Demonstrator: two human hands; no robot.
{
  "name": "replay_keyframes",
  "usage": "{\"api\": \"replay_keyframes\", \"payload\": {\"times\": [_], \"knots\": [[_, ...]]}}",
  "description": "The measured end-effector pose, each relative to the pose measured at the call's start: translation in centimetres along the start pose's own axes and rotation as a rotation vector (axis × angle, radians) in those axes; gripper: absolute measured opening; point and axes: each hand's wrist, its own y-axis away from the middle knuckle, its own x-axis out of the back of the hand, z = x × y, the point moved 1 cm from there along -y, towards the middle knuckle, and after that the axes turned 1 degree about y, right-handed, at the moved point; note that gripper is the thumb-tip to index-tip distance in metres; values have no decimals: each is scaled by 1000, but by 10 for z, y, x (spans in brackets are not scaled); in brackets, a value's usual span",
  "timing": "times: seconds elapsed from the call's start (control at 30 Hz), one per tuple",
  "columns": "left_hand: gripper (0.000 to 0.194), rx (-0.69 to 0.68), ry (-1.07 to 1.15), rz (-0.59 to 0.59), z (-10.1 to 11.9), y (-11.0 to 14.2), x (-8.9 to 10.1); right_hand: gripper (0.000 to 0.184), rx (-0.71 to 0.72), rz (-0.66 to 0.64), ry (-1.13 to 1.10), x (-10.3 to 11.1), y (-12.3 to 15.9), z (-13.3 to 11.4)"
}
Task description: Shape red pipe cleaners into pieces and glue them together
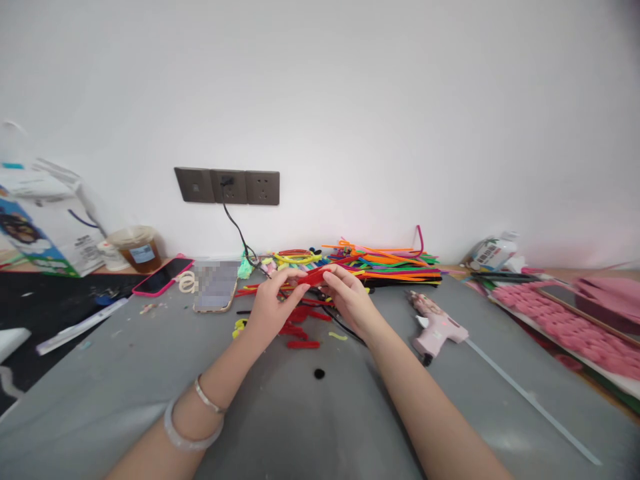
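Observation:
Between the fingertips of both hands is a bent red pipe cleaner piece (314,276), raised a little over the mat. My left hand (281,299) pinches its left end, and my right hand (350,297) grips the right end between thumb and fingers. Below them lie more short red pipe cleaner pieces (303,345) and a yellow bit (338,336). A small black disc (319,374) rests nearer to me. Behind the hands, a heap of long coloured pipe cleaners (395,267) runs along the wall.
A pink glue gun (437,327) with a glue stick (533,400) lies at right on the grey mat (165,373). Two phones (165,277) and a cup of brown drink (136,250) are at left. A black cord (239,230) hangs from the socket. Pink fluffy material (560,320) sits far right.

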Motion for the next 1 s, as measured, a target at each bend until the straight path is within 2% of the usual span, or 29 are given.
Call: {"api": "replay_keyframes", "payload": {"times": [0.13,0.27,0.47,0.6,0.73,0.8,0.87,0.93,1.0], "knots": [[19,117,144,-28,-1,-2,-1,31,-3,-20,-6,0,1,-1],[24,164,171,-50,0,-1,-2,29,-46,-31,-56,0,1,1],[36,129,151,-101,-4,1,-4,28,-157,-67,-141,1,1,5],[23,117,120,-80,-7,1,-4,25,-244,-118,-167,0,4,4],[23,147,203,-25,-10,-1,-3,35,-357,-168,-154,2,5,0],[25,167,251,5,-12,-2,-2,39,-314,-111,-107,5,4,-7],[26,190,297,32,-14,-3,-2,41,-176,-12,-20,9,6,-18],[27,212,326,55,-16,-3,-2,41,-32,58,115,14,13,-32],[28,228,331,74,-19,-2,-2,38,21,72,296,22,27,-48]]}}
